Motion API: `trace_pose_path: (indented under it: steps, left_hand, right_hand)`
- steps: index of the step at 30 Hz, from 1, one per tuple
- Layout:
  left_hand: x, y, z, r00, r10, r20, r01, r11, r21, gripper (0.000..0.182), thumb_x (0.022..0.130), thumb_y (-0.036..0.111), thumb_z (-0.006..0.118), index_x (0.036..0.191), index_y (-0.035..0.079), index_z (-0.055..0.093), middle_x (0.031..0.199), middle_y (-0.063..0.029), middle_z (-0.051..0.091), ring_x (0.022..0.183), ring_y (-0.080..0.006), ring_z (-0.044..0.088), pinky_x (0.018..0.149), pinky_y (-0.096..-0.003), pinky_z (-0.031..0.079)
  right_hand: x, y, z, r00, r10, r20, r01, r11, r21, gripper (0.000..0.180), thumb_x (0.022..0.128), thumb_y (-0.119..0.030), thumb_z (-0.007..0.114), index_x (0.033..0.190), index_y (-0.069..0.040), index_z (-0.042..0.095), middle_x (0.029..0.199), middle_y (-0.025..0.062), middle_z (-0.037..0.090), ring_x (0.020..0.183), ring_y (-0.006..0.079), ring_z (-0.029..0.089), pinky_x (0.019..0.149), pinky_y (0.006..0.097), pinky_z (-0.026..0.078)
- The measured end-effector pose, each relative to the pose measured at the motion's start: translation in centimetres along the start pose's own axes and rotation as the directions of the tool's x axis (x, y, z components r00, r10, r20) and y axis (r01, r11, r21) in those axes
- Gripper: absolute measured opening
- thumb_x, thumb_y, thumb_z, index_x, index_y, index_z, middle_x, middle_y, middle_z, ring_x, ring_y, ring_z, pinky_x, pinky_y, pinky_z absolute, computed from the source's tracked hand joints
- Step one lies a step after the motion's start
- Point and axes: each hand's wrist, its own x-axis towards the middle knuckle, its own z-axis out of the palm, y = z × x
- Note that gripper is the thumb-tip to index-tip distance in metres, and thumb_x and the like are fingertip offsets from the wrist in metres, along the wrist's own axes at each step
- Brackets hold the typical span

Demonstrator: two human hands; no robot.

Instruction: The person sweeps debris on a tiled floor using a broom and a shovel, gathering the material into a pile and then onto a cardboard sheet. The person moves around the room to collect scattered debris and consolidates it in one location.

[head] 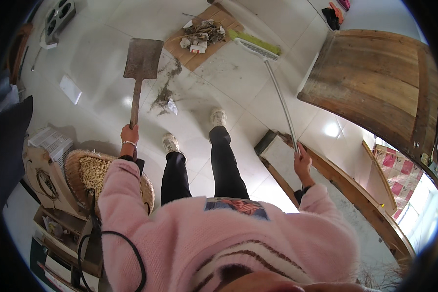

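Note:
My left hand (130,134) grips the wooden handle of a flat, square-bladed shovel (143,58), whose rusty blade points away from me over the tiled floor. In my right hand (303,160) is the metal pole of a push broom (257,49) with green bristles. The broom head lies at the edge of a flattened cardboard sheet (189,62). On that sheet sits a heap of debris (203,34) with paper scraps, twigs and a small box. A trail of dark dirt (165,93) runs over the tiles, with a crumpled white paper (172,106) beside it.
A woven basket of peanuts (95,171) stands at my left, near a cardboard box (40,182) and a white crate (51,142). A wooden panel (368,80) and a wooden frame (335,171) occupy the right. A white sheet (70,89) lies on the floor. Footwear (334,16) sits far right.

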Motion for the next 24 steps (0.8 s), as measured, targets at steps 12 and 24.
trace_pose_path:
  steps: [12, 24]
  left_hand:
    - [-3.3, -7.0, -2.9, 0.991, 0.134, 0.005, -0.128, 0.956, -0.264, 0.026, 0.079, 0.024, 0.061, 0.081, -0.002, 0.058, 0.053, -0.0085, 0.054, 0.039, -0.0206, 0.053, 0.04, -0.035, 0.043]
    - [-3.9, -12.4, -3.2, 0.992, 0.123, 0.033, -0.117, 0.984, -0.135, 0.035, 0.079, 0.03, 0.062, 0.095, -0.002, 0.06, 0.078, -0.0187, 0.061, 0.071, -0.0351, 0.059, 0.065, -0.0448, 0.047]
  right_hand:
    - [-1.7, -3.2, 11.7, 0.986, 0.083, 0.143, -0.051, 0.975, -0.215, 0.045, 0.083, -0.012, 0.051, 0.127, -0.014, 0.047, 0.068, 0.023, 0.058, 0.062, 0.0394, 0.057, 0.058, 0.0458, 0.045]
    - [-12.3, -8.7, 8.8, 0.939, -0.008, 0.344, 0.091, 0.97, -0.226, 0.049, 0.08, -0.011, 0.053, 0.128, -0.017, 0.043, 0.067, 0.0216, 0.058, 0.062, 0.0403, 0.057, 0.059, 0.0495, 0.044]
